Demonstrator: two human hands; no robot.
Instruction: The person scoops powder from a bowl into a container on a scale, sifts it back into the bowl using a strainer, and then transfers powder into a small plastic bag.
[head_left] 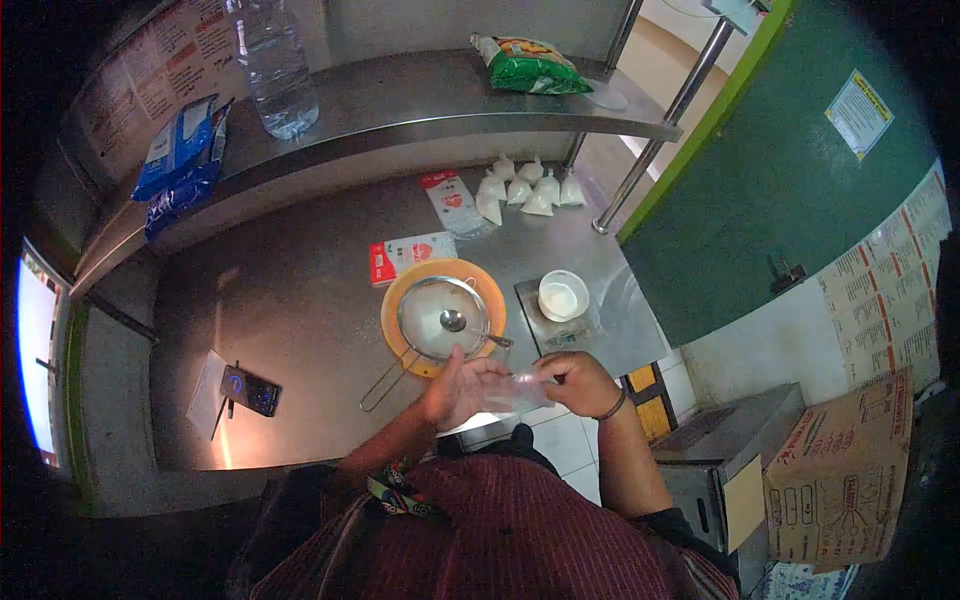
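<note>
Two hands on one small clear bag

Both my hands meet at the counter's near edge, holding a small clear plastic bag point(515, 390) between them. My left hand point(462, 388) has its fingers curled around the bag's left side; my right hand point(575, 380) pinches the right side, with a band on that wrist. The bag sits just in front of me, over the counter edge; contents too blurry to tell.

Just beyond my hands: an orange bowl point(395, 305) with a metal strainer point(440, 318) resting on top, handle pointing toward me on the left, and a spoon point(455, 321) lying in the strainer. Right of that, a white cup point(562, 295) stands on a scale point(535, 330). Farther back on the steel counter point(290, 300): a red-and-white packet point(410, 255) and a cluster of small tied white bags point(525, 188). A phone point(250, 390) lies to my left. The shelf point(400, 100) above carries a water bottle point(272, 65), blue packets point(178, 160) and a green snack bag point(530, 68).
</note>
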